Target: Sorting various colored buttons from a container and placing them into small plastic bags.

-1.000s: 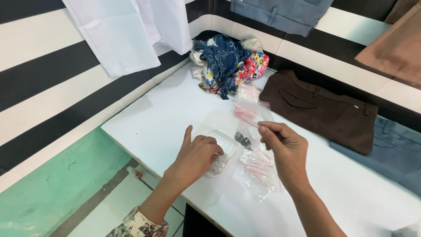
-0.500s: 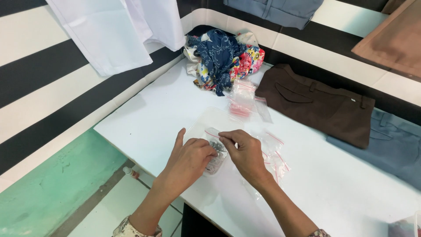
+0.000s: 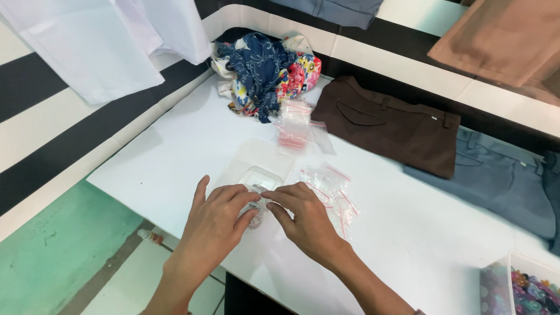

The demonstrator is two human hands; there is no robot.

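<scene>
Nearest the camera, the left hand (image 3: 219,224) and right hand (image 3: 303,221) meet fingertip to fingertip over the near part of the white table (image 3: 175,157), both pinching one small clear bag (image 3: 256,211) between them; the bag is mostly hidden under the fingers, so its contents and its long axis cannot be told. The bag lies at the fingertips of both hands, neither nearer than the other, and just on the near side of a clear tray (image 3: 256,163), whose open side faces up. Just right of the right hand lies a loose heap of empty red-striped bags (image 3: 332,189), touching or nearly touching the knuckles. The table edge runs close under both wrists; bare white surface opens to the left and far right. Farther off sit more small bags (image 3: 297,125), then a cloth bundle (image 3: 265,73), brown trousers (image 3: 391,125) and grey trousers (image 3: 501,181). A bead box (image 3: 519,289) stands at the near right corner.
</scene>
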